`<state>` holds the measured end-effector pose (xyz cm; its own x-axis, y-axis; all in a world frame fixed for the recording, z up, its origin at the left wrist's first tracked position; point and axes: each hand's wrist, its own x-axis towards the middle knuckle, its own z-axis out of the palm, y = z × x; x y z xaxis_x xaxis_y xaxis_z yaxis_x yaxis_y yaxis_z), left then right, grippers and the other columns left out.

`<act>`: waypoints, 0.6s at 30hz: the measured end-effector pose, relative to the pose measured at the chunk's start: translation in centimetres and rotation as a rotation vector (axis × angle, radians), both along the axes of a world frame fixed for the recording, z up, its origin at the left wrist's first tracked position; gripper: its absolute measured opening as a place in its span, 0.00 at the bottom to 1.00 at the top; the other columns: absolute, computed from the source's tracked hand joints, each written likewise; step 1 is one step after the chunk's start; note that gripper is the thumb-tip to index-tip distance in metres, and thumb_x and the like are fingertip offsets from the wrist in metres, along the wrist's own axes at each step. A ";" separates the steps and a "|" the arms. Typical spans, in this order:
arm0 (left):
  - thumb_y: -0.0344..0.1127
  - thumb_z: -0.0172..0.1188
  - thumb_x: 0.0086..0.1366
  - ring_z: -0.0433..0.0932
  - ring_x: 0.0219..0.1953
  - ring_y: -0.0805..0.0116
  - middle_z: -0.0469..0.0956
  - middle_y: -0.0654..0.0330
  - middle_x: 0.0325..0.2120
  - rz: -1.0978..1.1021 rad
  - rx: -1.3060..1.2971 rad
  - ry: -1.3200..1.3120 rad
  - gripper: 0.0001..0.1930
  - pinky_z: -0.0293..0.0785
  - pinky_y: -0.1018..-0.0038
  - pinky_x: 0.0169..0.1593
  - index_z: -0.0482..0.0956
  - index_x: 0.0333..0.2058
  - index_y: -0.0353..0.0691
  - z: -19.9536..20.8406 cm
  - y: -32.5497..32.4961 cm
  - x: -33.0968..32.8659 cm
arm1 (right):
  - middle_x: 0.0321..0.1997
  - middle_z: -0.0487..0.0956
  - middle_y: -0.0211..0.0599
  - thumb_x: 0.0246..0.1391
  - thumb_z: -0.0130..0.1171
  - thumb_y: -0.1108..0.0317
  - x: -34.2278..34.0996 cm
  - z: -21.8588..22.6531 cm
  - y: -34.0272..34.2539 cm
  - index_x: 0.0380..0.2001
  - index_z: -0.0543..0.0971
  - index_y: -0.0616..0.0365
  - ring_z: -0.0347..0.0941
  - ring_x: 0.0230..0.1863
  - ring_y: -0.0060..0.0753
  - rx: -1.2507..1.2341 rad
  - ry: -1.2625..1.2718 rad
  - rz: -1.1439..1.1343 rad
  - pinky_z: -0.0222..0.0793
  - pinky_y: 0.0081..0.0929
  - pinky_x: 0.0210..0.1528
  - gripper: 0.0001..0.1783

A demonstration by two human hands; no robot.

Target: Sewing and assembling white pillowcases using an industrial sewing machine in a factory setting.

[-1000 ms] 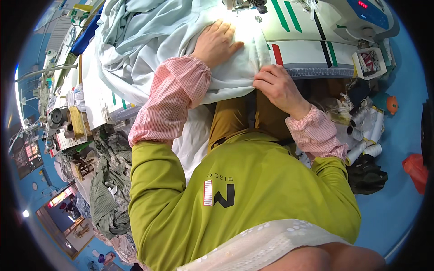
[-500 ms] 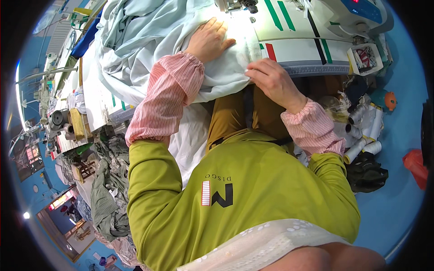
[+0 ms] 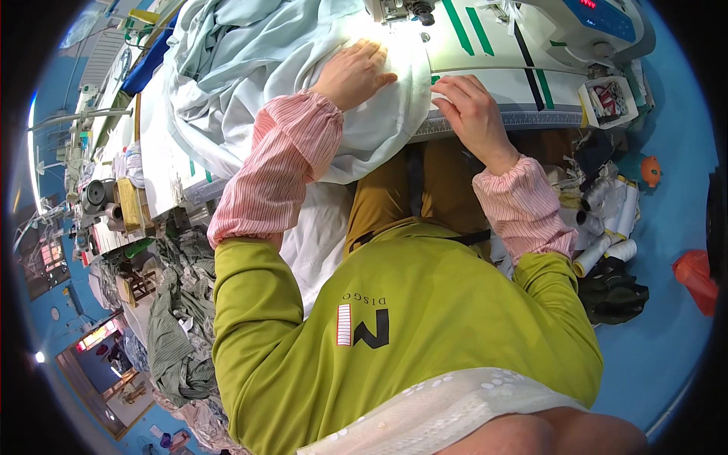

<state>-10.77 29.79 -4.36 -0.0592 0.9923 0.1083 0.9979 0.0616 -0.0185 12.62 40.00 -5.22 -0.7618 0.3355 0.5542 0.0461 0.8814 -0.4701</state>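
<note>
Right hand (image 3: 478, 114) has moved up off the pale cloth (image 3: 258, 68); its bent fingers leave a narrow gap, nothing visibly held, beside the cloth's edge. Left hand (image 3: 345, 80) lies flat, fingers slightly spread, apparently keeping the cloth smooth below the sewing machine (image 3: 394, 9).

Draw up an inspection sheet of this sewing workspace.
Surface: white table with green strips and a black strip; ruler along its front edge.
Job's things: pale fabric, rumpled; lit sewing machine head beyond.
Clutter: white box of small items, right; thread cones below.
Hands: left hand flat on fabric; right hand half-open by its edge, contact unclear.
Cables: none clearly made out.
Surroundings: heaped garments, left; red bag, right.
</note>
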 end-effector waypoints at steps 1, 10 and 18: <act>0.54 0.53 0.69 0.66 0.65 0.52 0.70 0.47 0.60 -0.004 -0.015 -0.020 0.31 0.64 0.62 0.65 0.70 0.59 0.33 0.2 0.1 0.3 | 0.42 0.80 0.38 0.51 0.65 0.74 0.0 0.1 0.2 0.40 0.81 0.58 0.76 0.45 0.44 -0.018 0.000 -0.008 0.74 0.36 0.48 0.11; 0.49 0.56 0.68 0.73 0.58 0.60 0.77 0.56 0.51 -0.132 0.061 -0.004 0.22 0.70 0.67 0.59 0.77 0.49 0.36 1.9 -1.1 2.2 | 0.42 0.82 0.39 0.54 0.65 0.67 -6.1 -1.8 8.4 0.41 0.82 0.55 0.77 0.46 0.42 0.240 0.108 -0.235 0.74 0.36 0.48 0.11; 0.41 0.60 0.66 0.80 0.48 0.57 0.79 0.57 0.51 -0.127 0.010 -0.205 0.19 0.79 0.66 0.49 0.78 0.52 0.39 3.8 1.8 5.2 | 0.39 0.82 0.37 0.56 0.62 0.65 -11.9 -7.0 18.8 0.36 0.82 0.53 0.77 0.42 0.41 0.468 -0.193 -0.360 0.71 0.38 0.46 0.07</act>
<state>-5.53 31.58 -0.54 0.0442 0.9922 0.1165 0.9806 -0.0654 0.1849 0.69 58.82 -12.22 -0.7474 0.3442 0.5682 0.4241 0.9056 0.0092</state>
